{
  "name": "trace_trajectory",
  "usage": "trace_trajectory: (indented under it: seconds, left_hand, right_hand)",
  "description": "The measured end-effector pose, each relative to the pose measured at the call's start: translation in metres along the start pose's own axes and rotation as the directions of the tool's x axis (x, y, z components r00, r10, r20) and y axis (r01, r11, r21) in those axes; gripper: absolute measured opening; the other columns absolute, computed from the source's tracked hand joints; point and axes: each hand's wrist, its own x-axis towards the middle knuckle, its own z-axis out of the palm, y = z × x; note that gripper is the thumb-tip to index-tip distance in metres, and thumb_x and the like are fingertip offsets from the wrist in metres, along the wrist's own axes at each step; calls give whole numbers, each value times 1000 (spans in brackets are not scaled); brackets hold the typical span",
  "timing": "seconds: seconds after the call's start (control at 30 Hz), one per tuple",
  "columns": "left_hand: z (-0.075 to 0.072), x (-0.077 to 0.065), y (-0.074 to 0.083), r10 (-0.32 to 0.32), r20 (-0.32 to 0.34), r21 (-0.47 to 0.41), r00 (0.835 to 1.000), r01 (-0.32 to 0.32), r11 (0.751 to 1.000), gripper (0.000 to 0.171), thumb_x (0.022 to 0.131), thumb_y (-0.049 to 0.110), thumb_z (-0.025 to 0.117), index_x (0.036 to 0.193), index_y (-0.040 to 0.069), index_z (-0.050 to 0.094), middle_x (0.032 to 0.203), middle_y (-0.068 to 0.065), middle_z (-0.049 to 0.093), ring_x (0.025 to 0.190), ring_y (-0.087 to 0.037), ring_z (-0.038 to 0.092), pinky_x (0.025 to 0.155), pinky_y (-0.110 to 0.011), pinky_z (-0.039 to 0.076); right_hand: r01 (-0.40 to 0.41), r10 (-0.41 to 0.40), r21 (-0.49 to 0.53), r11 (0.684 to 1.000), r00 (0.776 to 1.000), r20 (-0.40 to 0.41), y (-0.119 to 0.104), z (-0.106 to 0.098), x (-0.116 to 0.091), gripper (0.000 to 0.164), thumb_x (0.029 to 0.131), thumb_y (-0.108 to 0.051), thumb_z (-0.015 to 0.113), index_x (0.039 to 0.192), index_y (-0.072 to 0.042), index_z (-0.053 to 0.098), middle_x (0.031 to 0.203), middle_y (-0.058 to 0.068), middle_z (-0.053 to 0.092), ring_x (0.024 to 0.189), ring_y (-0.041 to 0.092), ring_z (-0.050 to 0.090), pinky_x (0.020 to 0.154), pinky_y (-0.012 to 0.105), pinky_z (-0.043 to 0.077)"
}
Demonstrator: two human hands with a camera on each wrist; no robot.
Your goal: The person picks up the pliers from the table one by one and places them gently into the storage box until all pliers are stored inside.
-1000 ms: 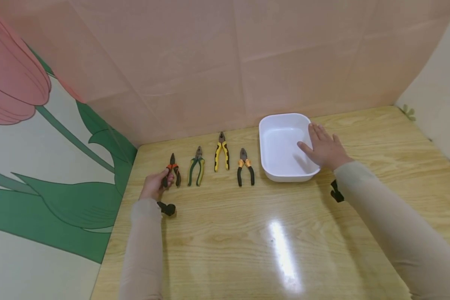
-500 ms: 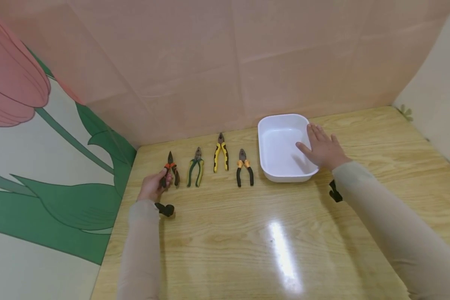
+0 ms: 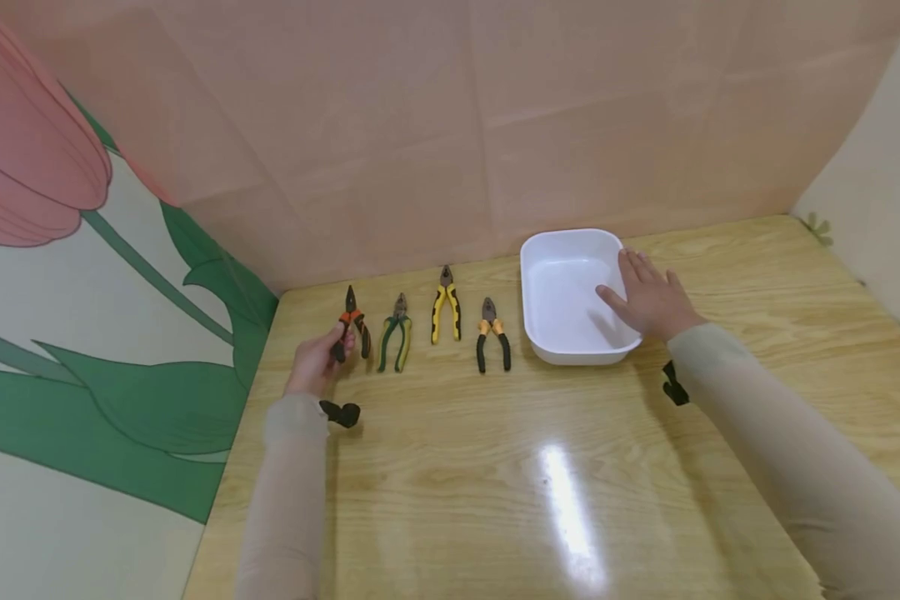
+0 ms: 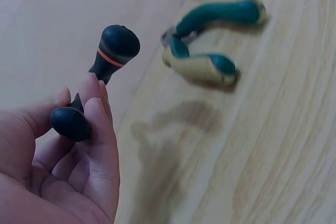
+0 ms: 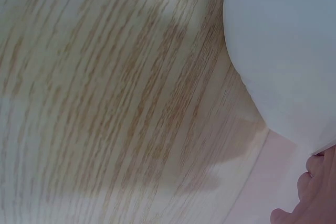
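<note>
In the head view my left hand [image 3: 317,364] pinches one handle of the long-nose pliers [image 3: 356,317] with black and orange grips. Their nose points toward the back wall, and the handles stand spread. The left wrist view shows the handle ends of these pliers [image 4: 119,40] above the table, with a shadow below. Just right of them lie green-handled pliers [image 3: 400,318]. My right hand [image 3: 654,302] rests with extended fingers on the right rim of a white plastic basin [image 3: 573,357]. Nothing lies in the basin.
Yellow-and-black pliers [image 3: 446,293] and black-and-orange pliers [image 3: 488,313] lie between the green pliers and the basin. A pink-covered wall [image 3: 390,167] borders the wooden table [image 3: 435,467] at the back. A painted wall [image 3: 142,375] stands at the left.
My left hand has raised the long-nose pliers and shifted them slightly away and to the right. The right hand, the basin and the other pliers stay in place.
</note>
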Motion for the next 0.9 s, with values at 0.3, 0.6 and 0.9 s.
trace_trajectory:
  seconds: [0.3, 0.6, 0.9]
  left_hand:
    - [18, -11, 5, 20, -15, 73, 1000, -19, 997, 25, 103, 24, 61, 106, 1, 73, 86, -7, 74, 66, -11, 66, 47, -18, 37]
    - [30, -8, -2, 38, 9, 52, 999, -38, 998, 48, 103, 24, 62, 136, -10, 55, 86, -5, 75, 67, -9, 68, 45, -17, 36]
    - [47, -6, -3, 28, 40, 2, 999, -28, 1000, 46, 102, 22, 64, 133, -10, 58, 91, -9, 75, 75, -12, 70, 59, -17, 53]
  right_hand:
    - [-3, 3, -1, 1000, 1000, 10, 1, -1, 0, 99, 100, -72, 17, 156, 2, -15, 164, 25, -17, 151, 44, -15, 114, 69, -11]
    - [0, 0, -2, 1000, 1000, 11, 0, 1, -2, 101, 98, -74, 14, 156, 4, -13, 164, 26, -16, 150, 44, -14, 114, 69, -11]
    - [3, -3, -3, 1000, 1000, 4, 0, -1, -1, 97, 101, -71, 17, 156, 3, -14, 164, 26, -16, 151, 45, -13, 114, 70, -10]
